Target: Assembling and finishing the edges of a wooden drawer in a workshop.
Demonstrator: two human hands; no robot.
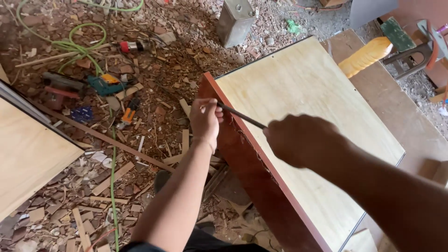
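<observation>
Gripping a thin dark file at both ends, the left hand pinches its tip while the right hand is closed round the handle end, so the tool lies flat across the red-brown edge of a pale panel; two hands likely keep it level (the edge looks chipped there). Wood scraps cover the floor, with a green hose, a power tool and a metal can.
</observation>
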